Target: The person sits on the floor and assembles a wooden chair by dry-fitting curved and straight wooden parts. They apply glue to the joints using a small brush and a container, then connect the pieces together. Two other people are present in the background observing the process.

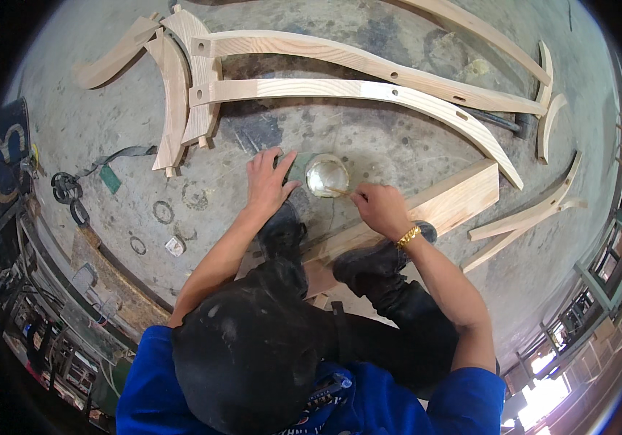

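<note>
At the far left, a dark panel (12, 148) bears large pale marks, bent by the lens. A grey strap (126, 154) and a small green rectangular piece (110, 180) lie on the stained concrete floor (213, 156). Curved, pale wooden chair-like parts (303, 88), their grain showing and some pierced with holes, lie across the top. The left hand (269, 185) is beside the container, its fingers spread apart and thumb toward the rim; I cannot tell whether it touches. The round container (327, 175) stands on the floor between both hands, whitish and shiny inside, with a pale rim. A thin brownish stick (339, 191) crosses its near edge, its other end pinched by the closed fingers of the right hand (382, 209). Below, the blue shirt (380, 406) carries light lettering, partly hidden. A gold-coloured bracelet (408, 236) circles the right wrist, beside a thick wooden beam (463, 192); farther right lies a forked wooden piece (524, 221).
</note>
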Demonstrator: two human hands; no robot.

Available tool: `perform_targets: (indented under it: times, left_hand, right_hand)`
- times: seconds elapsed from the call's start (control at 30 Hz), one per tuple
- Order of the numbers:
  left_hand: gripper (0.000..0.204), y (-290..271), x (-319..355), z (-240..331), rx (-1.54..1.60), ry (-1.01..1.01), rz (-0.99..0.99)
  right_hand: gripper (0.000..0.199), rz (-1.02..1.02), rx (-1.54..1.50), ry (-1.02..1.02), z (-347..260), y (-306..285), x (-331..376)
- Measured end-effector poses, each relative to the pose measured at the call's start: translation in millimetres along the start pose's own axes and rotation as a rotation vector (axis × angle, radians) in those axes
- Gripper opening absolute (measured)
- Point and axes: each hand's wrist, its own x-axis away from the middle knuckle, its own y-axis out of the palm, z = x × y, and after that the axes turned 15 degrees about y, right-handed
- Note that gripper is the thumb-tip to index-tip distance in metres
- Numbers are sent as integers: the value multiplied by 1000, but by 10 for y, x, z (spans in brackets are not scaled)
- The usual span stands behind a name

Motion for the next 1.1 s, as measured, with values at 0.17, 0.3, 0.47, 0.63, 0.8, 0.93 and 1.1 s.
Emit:
perform_targets:
  times: [0.17,0.3,0.47,0.63,0.8,0.93,1.1]
  left_hand:
    - [73,11,-38,43,-2,-24,-6]
    - [72,6,-29,50,-7,-32,3]
    - [72,7,-35,49,-5,-23,0]
    - [74,-1,-53,57,1,-33,10]
    - [73,-38,-83,81,4,-41,-15]
    - [71,-65,-108,93,3,-60,-46]
    - [64,-283,-144,98,103,-57,-36]
  right_hand:
    - [23,-172,-381,115,242,104,14]
    - [20,-186,-574,92,365,220,69]
    - [14,-182,-690,63,365,252,61]
    - [17,-186,-585,127,346,244,15]
    - [20,-204,-499,62,331,162,-1]
    - [22,-351,-604,118,349,111,-5]
    - [21,-274,-665,97,349,151,2]
